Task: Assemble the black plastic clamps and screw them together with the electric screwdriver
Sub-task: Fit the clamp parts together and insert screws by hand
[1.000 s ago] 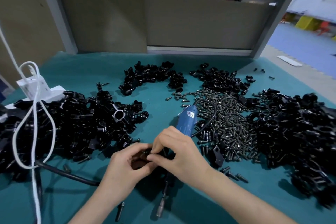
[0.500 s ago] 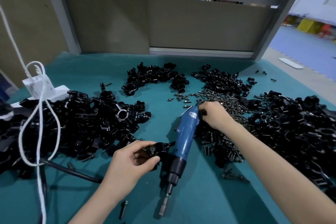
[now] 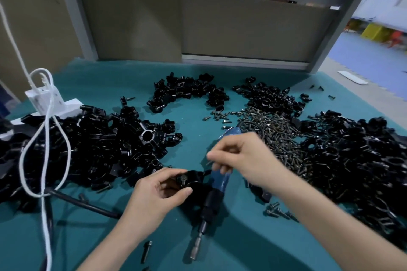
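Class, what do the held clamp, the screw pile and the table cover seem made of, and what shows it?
Clamp: probably moulded plastic, black, faint gloss on rounded edges. Screw pile: metal, dull bronze-grey glints. Table cover: perhaps felt or rubber mat, matte teal, no reflections.

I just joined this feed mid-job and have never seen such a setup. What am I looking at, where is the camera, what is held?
No machine: a person's two bare hands, filmed by one head-worn camera looking down at a teal table. The left hand grips a black clamp with a fitted screw in it. The right hand seems to pinch a small screw, blurred. The blue screwdriver lies on the table, unheld. Around lie heaps of clamps and a heap of screws.
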`<action>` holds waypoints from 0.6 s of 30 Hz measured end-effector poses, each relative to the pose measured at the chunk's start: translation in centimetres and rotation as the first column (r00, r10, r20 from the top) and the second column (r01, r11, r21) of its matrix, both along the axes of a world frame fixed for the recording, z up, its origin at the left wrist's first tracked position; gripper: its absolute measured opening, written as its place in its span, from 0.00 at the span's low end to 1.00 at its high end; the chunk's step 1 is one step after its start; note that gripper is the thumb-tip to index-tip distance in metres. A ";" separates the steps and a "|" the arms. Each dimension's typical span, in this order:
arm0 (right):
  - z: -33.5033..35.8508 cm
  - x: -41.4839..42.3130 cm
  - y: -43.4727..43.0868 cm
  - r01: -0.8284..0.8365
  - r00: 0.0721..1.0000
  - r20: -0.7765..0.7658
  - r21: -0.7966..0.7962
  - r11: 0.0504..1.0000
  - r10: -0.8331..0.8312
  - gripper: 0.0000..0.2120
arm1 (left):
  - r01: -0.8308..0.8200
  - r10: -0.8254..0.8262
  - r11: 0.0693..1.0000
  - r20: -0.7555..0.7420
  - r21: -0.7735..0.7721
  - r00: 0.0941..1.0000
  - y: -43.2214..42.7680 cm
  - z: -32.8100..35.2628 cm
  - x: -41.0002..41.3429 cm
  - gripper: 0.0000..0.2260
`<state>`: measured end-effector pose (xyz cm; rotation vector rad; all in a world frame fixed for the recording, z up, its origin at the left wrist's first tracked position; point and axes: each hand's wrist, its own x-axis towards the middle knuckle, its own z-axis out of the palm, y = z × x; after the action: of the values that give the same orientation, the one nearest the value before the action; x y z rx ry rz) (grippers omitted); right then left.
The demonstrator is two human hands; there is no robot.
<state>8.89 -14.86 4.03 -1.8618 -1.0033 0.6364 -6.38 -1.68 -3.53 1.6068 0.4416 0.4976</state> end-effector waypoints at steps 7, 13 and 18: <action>-2.1 -0.5 0.7 0.067 0.992 -0.111 -0.010 0.998 -0.068 0.07 | 0.004 -0.004 1.000 0.015 0.019 1.000 -0.2 0.0 0.1 0.14; -2.1 -0.6 1.5 0.026 0.997 -0.075 -0.054 0.998 -0.030 0.09 | 0.005 -0.006 0.999 0.018 0.036 1.000 0.0 -0.3 0.0 0.15; -1.9 -0.5 1.7 0.016 0.997 0.071 -0.095 0.995 -0.009 0.10 | 0.012 -0.013 0.999 0.024 0.048 1.000 0.1 -0.5 0.0 0.15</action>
<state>8.38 -13.11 2.17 -1.9852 -1.0216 0.6245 -6.36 -1.60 -4.02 1.6469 0.4037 0.5211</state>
